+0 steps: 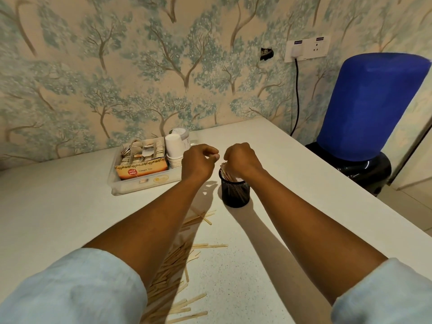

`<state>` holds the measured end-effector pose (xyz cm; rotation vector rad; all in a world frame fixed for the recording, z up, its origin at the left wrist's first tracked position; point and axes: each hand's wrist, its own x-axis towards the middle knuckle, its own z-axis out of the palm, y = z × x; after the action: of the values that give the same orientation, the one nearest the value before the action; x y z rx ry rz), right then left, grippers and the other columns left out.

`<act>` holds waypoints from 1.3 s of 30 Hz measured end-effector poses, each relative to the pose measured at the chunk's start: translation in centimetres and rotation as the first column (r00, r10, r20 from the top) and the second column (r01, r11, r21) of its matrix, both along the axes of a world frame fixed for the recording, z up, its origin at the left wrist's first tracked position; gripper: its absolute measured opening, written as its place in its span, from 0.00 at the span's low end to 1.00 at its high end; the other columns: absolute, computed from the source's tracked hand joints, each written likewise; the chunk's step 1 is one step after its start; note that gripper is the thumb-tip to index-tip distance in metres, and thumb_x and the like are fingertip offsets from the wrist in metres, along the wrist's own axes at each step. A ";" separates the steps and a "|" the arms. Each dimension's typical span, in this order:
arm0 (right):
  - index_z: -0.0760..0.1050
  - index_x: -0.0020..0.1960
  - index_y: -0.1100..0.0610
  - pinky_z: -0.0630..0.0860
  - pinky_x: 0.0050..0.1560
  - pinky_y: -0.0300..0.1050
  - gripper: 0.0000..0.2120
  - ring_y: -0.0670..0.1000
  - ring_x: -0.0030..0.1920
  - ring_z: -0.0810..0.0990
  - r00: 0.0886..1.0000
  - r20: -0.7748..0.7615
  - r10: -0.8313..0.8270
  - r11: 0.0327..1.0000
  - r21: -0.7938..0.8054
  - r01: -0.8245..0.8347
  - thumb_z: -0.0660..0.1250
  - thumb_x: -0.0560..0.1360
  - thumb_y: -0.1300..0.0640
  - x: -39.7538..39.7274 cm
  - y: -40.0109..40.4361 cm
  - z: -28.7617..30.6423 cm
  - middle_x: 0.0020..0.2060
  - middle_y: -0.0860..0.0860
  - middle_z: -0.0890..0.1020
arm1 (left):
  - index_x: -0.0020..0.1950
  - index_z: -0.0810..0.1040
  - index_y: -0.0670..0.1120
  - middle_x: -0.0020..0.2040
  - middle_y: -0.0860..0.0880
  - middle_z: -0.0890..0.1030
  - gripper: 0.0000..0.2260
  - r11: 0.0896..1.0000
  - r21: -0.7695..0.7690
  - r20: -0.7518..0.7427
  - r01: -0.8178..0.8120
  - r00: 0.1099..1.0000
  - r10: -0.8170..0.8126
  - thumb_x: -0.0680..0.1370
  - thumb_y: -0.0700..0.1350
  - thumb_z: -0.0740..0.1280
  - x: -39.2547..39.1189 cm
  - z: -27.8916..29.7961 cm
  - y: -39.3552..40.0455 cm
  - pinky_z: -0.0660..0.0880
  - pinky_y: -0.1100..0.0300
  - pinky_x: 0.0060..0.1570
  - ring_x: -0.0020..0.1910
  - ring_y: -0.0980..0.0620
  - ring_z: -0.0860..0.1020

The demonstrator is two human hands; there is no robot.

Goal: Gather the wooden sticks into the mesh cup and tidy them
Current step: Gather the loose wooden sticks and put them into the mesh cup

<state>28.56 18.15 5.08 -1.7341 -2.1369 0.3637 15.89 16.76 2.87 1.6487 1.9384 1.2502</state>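
A black mesh cup stands upright on the white table, with several wooden sticks standing in it. My right hand hovers over the cup's rim, fingers curled down on the tops of the sticks. My left hand is just left of the cup, fingers curled, with nothing visible in it. Many loose wooden sticks lie scattered on the table near me, partly hidden under my left forearm.
A clear plastic tray left of the cup holds a ginger tea box, stacked white paper cups and a jar. A blue water bottle on a dispenser stands beyond the table's right edge. A black cable hangs from a wall socket.
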 end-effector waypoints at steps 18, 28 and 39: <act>0.77 0.60 0.64 0.75 0.60 0.47 0.16 0.59 0.61 0.76 0.793 0.326 0.515 0.847 -0.334 -0.413 0.64 0.77 0.56 -6.9 -4.6 -6.3 0.59 0.59 0.79 | 0.74 0.70 0.45 0.73 0.43 0.70 0.44 0.607 -0.780 -0.403 -0.154 0.866 -0.297 0.68 0.72 0.70 -10.5 -4.7 -7.3 0.70 0.51 0.68 0.71 0.43 0.70; 0.79 0.63 0.57 0.71 0.60 0.44 0.15 0.55 0.61 0.76 0.690 0.321 0.648 0.758 -0.357 -0.546 0.66 0.77 0.59 -8.4 -6.9 -7.3 0.60 0.54 0.80 | 0.69 0.72 0.57 0.66 0.53 0.71 0.34 0.559 -0.798 -0.086 0.226 0.875 -0.476 0.66 0.55 0.82 -13.3 -5.3 -10.7 0.71 0.53 0.67 0.68 0.49 0.71; 0.75 0.59 0.55 0.71 0.55 0.47 0.39 0.51 0.56 0.68 0.714 0.202 0.670 0.713 -0.442 -0.544 0.72 0.59 0.28 -8.6 -7.5 -7.5 0.52 0.50 0.71 | 0.64 0.66 0.59 0.61 0.56 0.71 0.57 0.566 -0.823 -0.304 -0.048 0.879 -0.367 0.38 0.78 0.75 -16.7 -5.9 -14.3 0.75 0.49 0.62 0.58 0.53 0.74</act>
<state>19.92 10.66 -2.46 -1.2285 -3.0765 0.6959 -0.78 2.43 -3.01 1.5655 2.0319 -0.2168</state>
